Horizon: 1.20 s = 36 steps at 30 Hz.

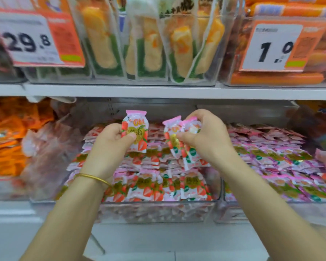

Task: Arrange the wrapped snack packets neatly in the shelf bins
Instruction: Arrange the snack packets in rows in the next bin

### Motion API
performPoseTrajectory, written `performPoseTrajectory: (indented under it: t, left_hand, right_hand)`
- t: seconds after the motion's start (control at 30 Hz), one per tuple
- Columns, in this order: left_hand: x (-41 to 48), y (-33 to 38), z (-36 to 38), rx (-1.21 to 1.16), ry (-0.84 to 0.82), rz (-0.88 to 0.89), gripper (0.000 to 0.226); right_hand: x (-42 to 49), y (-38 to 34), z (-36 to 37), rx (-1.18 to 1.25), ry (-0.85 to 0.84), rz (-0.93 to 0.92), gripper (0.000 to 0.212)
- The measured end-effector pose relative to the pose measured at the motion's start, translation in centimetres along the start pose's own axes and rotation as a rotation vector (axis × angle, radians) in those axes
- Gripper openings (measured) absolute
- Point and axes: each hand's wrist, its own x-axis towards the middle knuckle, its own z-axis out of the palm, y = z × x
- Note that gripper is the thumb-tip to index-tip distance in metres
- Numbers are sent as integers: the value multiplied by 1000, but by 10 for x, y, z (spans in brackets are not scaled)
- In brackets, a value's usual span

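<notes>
Left hand (111, 142) pinches one flat glossy packet (135, 131) upright, thumb pressed on its face; pink crimped top edge, strawberry print. Right hand (207, 136), fingers curled tight, clamps a small fanned bunch of packets (179, 147), tilted with the loose ends hanging down. Both are held just above a clear hard-plastic bin (158, 211) full of same packets in rough rows (151, 185). Thin gold bangle (92, 178) on left wrist. Next bin to the right holds pink-purple wrappers (271, 157).
</notes>
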Motion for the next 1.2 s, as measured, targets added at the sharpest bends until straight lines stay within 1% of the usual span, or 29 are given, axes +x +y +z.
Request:
performPoseTrajectory:
  t: [0.03,0.07,0.1,0.13,0.2,0.23,0.3,0.37,0.43,0.53,0.7,0.77,0.8,0.83,0.87,0.9,0.93,0.97,1.03,1.1,1.17,1.2]
  left_hand:
    - [2,-4,-8,13,16,-8,17]
    - [3,-7,-15,42,34,-18,21]
    - [5,-11,-21,65,37,-28,29]
    - [5,-14,-24,73,35,-35,32]
    - [6,-21,-29,83,27,-59,31]
    - [7,-23,-30,109,13,-70,39]
    - [4,-24,-34,210,-76,-83,50]
    - [2,-26,-40,319,-217,-100,48]
    - [0,-27,-45,457,-323,-117,43]
    - [-3,-27,-47,617,-384,-87,39]
    - [-9,-26,-50,871,-402,-27,31]
    - [-9,-27,-50,1012,-345,23,32]
    - [-9,-26,-49,1029,-285,61,31]
    - [-10,-23,-48,953,-208,96,27]
    - [-10,-20,-46,797,-146,116,24]
    - [-11,-15,-42,606,-124,110,22]
    - [-12,-11,-38,440,-149,77,22]
    - [-13,-8,-33,340,-193,47,22]
    - [-13,-10,-25,291,-220,29,22]
    - [-10,-14,-26,270,-167,46,19]
    - [-6,-18,-32,309,-125,54,19]
    - [-5,-20,-36,363,-135,51,20]
  right_hand:
    - [0,0,1,-26,12,-7,28]
    - [-1,-2,1,-39,14,-13,28]
    - [-2,-3,2,-48,8,-17,28]
    - [-3,-4,3,-60,-6,-19,28]
    - [-4,-7,5,-85,-36,-25,29]
    - [-4,-8,6,-98,-45,-31,29]
    - [-5,-9,10,-125,-64,-39,29]
    - [-7,-9,14,-148,-102,-36,29]
    - [-9,-7,18,-131,-147,-11,30]
    - [-11,-4,26,1,-219,75,33]
    - [-14,-1,37,282,-343,266,37]
    - [-14,2,41,332,-379,309,38]
    - [-14,2,43,342,-391,312,37]
    - [-14,2,45,353,-398,309,36]
    - [-15,2,47,373,-403,303,35]
    - [-16,1,49,408,-407,306,33]
    - [-17,0,50,450,-412,304,30]
    - [-18,-1,52,484,-420,292,25]
    - [-19,-4,54,492,-425,252,22]
    - [-19,-3,54,455,-408,228,24]
    - [-18,-1,50,396,-339,213,28]
    - [-17,1,47,379,-302,209,29]
